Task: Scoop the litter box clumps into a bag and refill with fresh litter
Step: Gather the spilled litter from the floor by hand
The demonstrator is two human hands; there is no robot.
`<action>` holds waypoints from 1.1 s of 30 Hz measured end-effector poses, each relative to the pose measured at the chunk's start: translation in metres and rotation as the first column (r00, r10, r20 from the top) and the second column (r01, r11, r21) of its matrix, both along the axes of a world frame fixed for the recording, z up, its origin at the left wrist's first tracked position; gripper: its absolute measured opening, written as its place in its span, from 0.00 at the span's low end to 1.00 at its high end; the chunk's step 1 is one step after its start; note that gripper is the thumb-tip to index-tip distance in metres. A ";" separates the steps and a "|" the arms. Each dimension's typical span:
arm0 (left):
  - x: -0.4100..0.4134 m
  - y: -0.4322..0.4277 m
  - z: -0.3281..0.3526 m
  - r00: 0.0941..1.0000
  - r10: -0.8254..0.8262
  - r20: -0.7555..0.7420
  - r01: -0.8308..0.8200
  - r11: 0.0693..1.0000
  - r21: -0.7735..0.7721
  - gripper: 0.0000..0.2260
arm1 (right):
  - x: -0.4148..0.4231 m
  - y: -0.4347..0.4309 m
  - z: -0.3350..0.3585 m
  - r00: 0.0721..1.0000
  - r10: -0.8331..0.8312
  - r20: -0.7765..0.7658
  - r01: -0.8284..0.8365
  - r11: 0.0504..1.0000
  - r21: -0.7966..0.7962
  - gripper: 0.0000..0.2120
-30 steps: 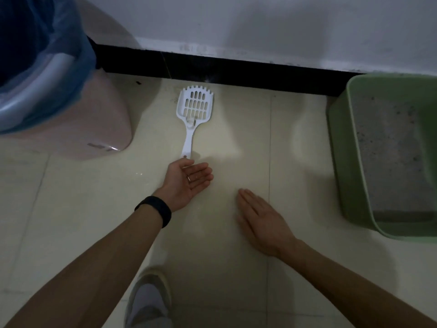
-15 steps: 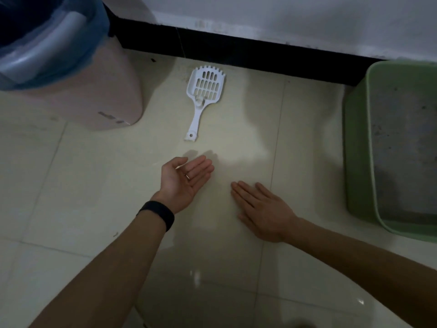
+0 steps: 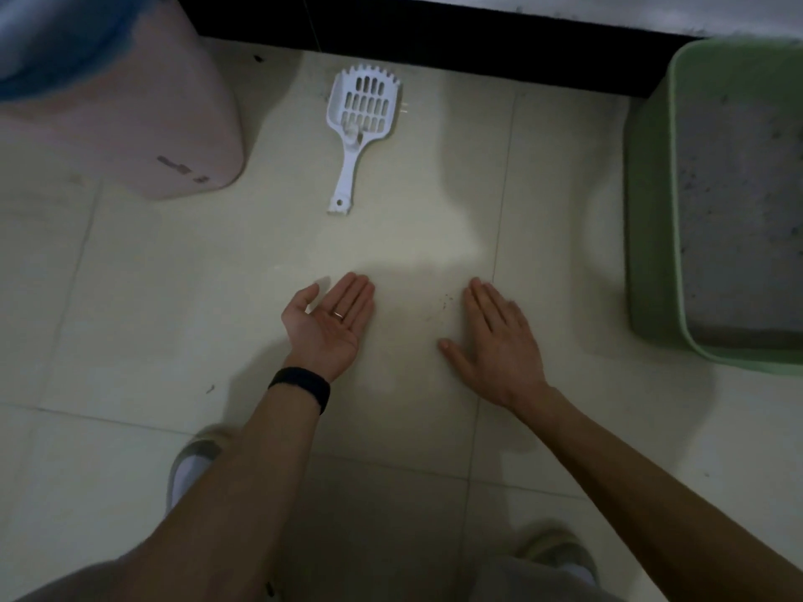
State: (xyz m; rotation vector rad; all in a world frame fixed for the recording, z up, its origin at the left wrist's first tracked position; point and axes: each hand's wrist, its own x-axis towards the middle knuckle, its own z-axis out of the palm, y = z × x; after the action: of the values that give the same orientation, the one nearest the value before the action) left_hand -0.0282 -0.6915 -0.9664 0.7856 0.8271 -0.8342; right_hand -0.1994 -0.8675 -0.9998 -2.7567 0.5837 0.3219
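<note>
Head view, scoop (image 3: 350,165): lay flat on the tile (image 3: 174,297) ahead of the left hand, well apart from its fingertips, handle end nearest, slotted head toward the skirting (image 3: 434,36).
Left hand (image 3: 330,323): turned palm up, fingers straight and together, held nothing; ring (image 3: 338,315) on one finger, black band (image 3: 300,391) at the wrist.
Right hand (image 3: 499,341): spread palm down, low over the tile, gripped nothing; contact with the floor could not be told.
Litter box (image 3: 647,219): stood well to the right of the right hand, grey litter (image 3: 738,210) inside, far side cut off by the frame.
Bag: blue liner (image 3: 52,45) in the pink bin (image 3: 143,123), beyond and far to the left of the left hand.
Risk, carry: box and bag sat on opposite sides of both hands, so each loaded scoop probably faced a long trip over open tile; likely spill if tilted or hurried.
Risk, grasp: thin handle lay flat on smooth tile; might skid toward the skirting when pinched.
Risk, light: dim and blurred; clumps could not be told from clean litter.
Fresh litter: no supply seen.
Specks (image 3: 445,302): a few dark grains between the hands, nearer the right.
In the way: no object seen between the left fingertips and the handle end; shoes (image 3: 195,462) sat under the forearms.
</note>
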 end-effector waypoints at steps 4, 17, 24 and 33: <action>-0.010 -0.005 -0.001 1.000 -0.019 -0.005 0.019 1.000 0.009 0.24 | 0.009 0.003 0.001 0.996 -0.026 0.081 0.029 0.999 -0.028 0.36; -0.010 -0.015 -0.008 0.999 -0.049 0.000 0.049 0.997 0.058 0.24 | 0.024 0.020 -0.020 0.874 -0.245 0.420 0.186 0.966 0.178 0.11; -0.005 -0.021 -0.008 0.997 -0.077 -0.002 0.077 0.996 0.035 0.25 | 0.031 0.009 -0.026 0.898 -0.110 0.427 0.126 0.992 -0.008 0.07; -0.010 -0.038 -0.005 0.989 -0.149 0.017 0.150 0.989 -0.020 0.27 | 0.058 0.008 0.006 0.918 -0.372 0.138 0.295 0.872 0.391 0.12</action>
State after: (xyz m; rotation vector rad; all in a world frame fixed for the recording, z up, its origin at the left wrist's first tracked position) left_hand -0.0383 -0.7294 -0.9718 0.8418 0.7513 -0.9675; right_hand -0.1414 -0.8591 -0.9936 -2.2447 0.8375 0.0469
